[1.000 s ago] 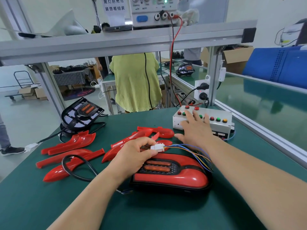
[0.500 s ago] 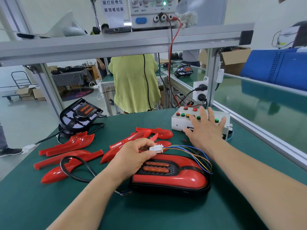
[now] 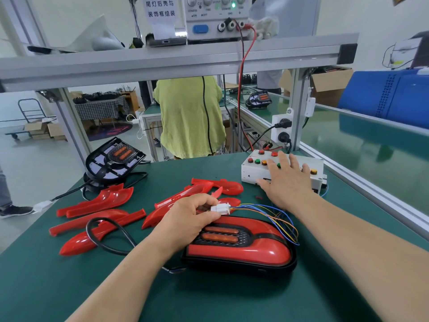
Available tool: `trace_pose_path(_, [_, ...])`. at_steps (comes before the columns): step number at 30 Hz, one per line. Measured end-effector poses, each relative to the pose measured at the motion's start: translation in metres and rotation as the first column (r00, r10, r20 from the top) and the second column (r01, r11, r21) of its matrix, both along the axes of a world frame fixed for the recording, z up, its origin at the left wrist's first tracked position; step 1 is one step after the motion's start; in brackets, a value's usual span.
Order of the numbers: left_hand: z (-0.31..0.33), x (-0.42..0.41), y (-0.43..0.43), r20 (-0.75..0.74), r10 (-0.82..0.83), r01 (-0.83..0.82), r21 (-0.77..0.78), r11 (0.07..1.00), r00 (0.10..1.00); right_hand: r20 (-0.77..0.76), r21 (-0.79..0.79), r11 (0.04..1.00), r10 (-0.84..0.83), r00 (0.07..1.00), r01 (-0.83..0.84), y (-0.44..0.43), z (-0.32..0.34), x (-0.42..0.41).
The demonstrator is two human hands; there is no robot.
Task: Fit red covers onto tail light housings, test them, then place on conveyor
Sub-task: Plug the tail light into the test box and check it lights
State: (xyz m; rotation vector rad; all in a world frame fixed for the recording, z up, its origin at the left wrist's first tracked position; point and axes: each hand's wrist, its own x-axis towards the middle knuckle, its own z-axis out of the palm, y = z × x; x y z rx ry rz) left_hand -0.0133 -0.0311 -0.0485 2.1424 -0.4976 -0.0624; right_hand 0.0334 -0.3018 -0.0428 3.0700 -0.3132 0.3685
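Note:
A tail light with its red cover fitted (image 3: 241, 248) lies on the green bench in front of me. My left hand (image 3: 185, 219) pinches the white connector (image 3: 220, 209) at the end of its coloured wires, just above the light. My right hand (image 3: 286, 182) reaches over the white test box (image 3: 253, 174), fingers straight and spread on its row of coloured buttons. Several loose red covers (image 3: 97, 203) lie to the left and behind the light.
A bare black housing (image 3: 113, 159) stands propped at the bench's back left, its black cable looping toward me. The green conveyor (image 3: 371, 149) runs along the right behind an aluminium rail. A person in a yellow shirt stands beyond the bench. A power supply sits on the overhead shelf.
My right hand has slid to the right along the test box's buttons. My left hand keeps its hold on the connector and the light has not moved.

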Motion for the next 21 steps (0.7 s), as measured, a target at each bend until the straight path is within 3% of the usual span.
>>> trace_pose_path(21, [0.0054,-0.0063,-0.0053,0.021,0.005,-0.005,0.007,1.000,1.000,-0.014,0.022,1.000,0.001,1.000,0.000,0.0028,0.0030,0.0083])
